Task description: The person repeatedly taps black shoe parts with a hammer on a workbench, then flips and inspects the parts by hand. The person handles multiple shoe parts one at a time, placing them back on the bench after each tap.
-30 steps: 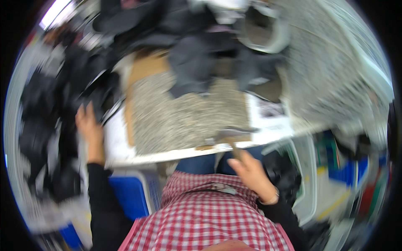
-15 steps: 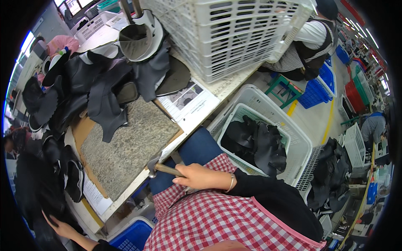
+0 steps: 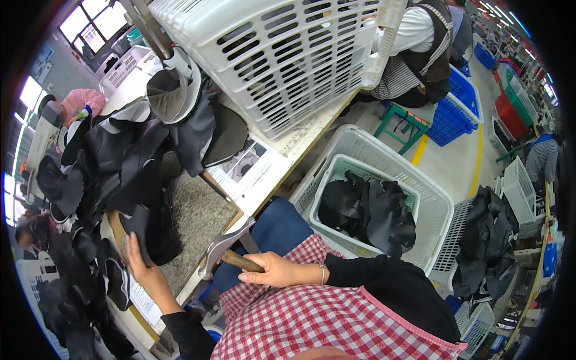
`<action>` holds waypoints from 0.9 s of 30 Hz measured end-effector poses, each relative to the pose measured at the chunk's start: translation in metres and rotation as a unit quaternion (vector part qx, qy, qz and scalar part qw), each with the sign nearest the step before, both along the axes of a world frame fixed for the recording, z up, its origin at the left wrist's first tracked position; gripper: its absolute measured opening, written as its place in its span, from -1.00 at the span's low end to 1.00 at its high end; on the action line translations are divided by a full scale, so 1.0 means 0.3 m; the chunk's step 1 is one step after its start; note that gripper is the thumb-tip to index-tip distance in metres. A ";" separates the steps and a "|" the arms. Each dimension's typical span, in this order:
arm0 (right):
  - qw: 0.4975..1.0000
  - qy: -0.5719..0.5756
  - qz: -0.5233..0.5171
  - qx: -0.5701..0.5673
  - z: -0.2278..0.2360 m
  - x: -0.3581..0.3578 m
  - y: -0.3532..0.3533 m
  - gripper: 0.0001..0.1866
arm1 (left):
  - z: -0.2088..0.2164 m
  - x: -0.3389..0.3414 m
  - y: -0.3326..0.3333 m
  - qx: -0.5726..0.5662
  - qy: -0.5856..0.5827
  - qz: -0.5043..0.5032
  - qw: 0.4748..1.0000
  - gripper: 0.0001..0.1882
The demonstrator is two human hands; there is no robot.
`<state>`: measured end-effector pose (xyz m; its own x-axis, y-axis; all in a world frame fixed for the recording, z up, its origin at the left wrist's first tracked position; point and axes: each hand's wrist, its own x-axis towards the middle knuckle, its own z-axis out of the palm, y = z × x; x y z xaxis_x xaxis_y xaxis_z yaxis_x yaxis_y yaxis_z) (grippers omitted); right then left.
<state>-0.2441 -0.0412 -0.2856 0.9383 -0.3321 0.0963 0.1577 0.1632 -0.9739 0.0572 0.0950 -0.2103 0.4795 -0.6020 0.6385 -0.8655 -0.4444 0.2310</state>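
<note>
On the left, my left hand (image 3: 147, 270) is at the near edge of a black shoe upper (image 3: 159, 231) over a speckled stone slab (image 3: 198, 210). Its fingers lie long against the black material and appear to grip it; the thumb is hidden. My right hand (image 3: 273, 270) is closed round the wooden handle of a hammer (image 3: 240, 260), in front of my checked apron. The metal hammer head points left, just off the bench edge. Several more black uppers (image 3: 114, 144) are heaped beyond the slab.
A tall white crate (image 3: 264, 66) stands on the bench (image 3: 294, 144) ahead. Printed sheets (image 3: 252, 174) lie beside the slab. On my right, a pale basket (image 3: 414, 198) of black pieces sits inside a larger white one. Blue crates (image 3: 453, 114), a green stool (image 3: 402, 126) and another person (image 3: 414, 54) are farther off.
My left hand has come from the dark pile at lower left up to the slab, bringing a black upper over it. The hammer stays in my right hand, its head turned and raised slightly.
</note>
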 end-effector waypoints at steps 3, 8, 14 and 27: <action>0.998 0.021 0.036 0.041 -0.025 -0.012 -0.012 -0.70 | -0.051 -0.037 -0.002 0.008 -0.001 0.024 1.000 -0.19; 0.975 0.076 0.145 0.152 -0.058 -0.010 -0.004 -0.67 | -0.067 0.008 0.039 0.000 0.015 0.010 1.000 -0.34; 0.991 -0.040 0.100 0.078 -0.089 0.031 0.029 -0.69 | -0.015 0.001 0.065 0.019 0.040 0.007 0.999 -0.34; 0.968 0.034 0.210 0.132 -0.104 -0.004 -0.009 -0.70 | -0.065 -0.063 0.125 0.005 0.044 0.052 0.998 -0.13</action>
<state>-0.2454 -0.0439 -0.3169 0.9972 0.0752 -0.0057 -0.0386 0.4435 -0.8954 0.0383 0.1323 -0.2298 0.5940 -0.5520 0.5852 -0.7908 -0.5341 0.2989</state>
